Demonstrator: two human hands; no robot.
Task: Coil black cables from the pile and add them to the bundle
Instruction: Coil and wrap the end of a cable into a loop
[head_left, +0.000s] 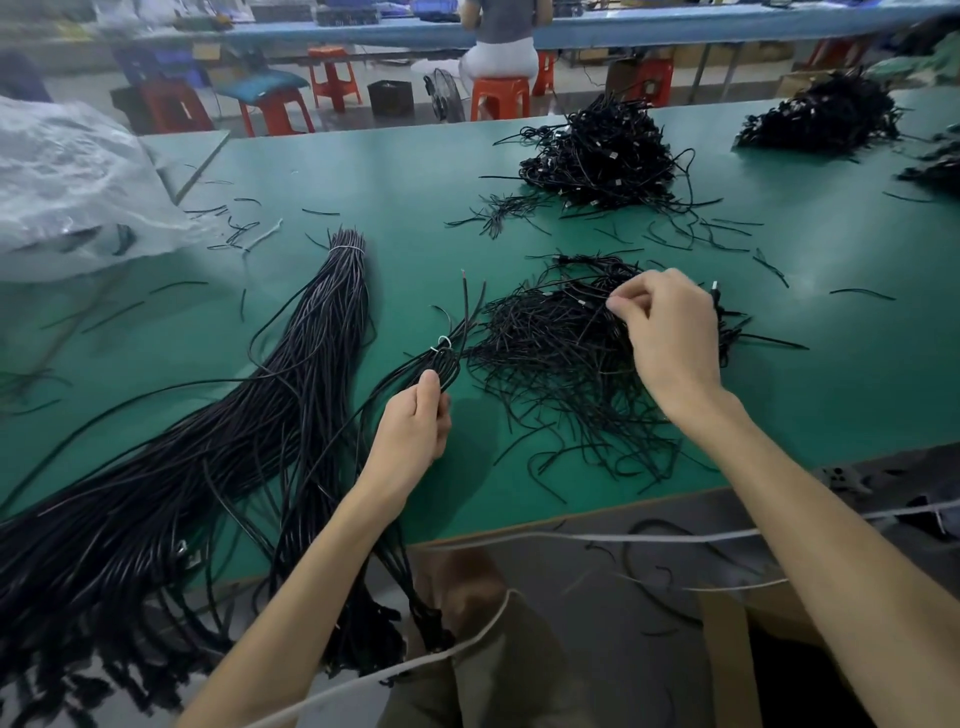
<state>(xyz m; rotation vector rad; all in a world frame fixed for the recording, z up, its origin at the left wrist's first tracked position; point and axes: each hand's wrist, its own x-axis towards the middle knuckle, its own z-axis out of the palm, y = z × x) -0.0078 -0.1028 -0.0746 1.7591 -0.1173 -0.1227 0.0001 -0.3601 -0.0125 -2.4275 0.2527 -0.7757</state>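
A loose pile of short black cables (561, 353) lies on the green table (405, 208) in front of me. My right hand (670, 332) rests on top of the pile and its fingertips pinch a thin black strand. My left hand (418, 421) grips a small bundle of black cables (441, 358) tied with a white wire; the bundle's tails hang over the table's near edge. A long, thick tied bundle of black cables (311, 343) lies to the left, running from the table's middle off the near left edge.
Two more heaps of black cables (602, 150) (826, 119) sit farther back on the right. A crumpled clear plastic bag (67, 182) lies at the left. Short cable scraps are scattered over the table. A person on an orange stool (501, 93) sits beyond the table.
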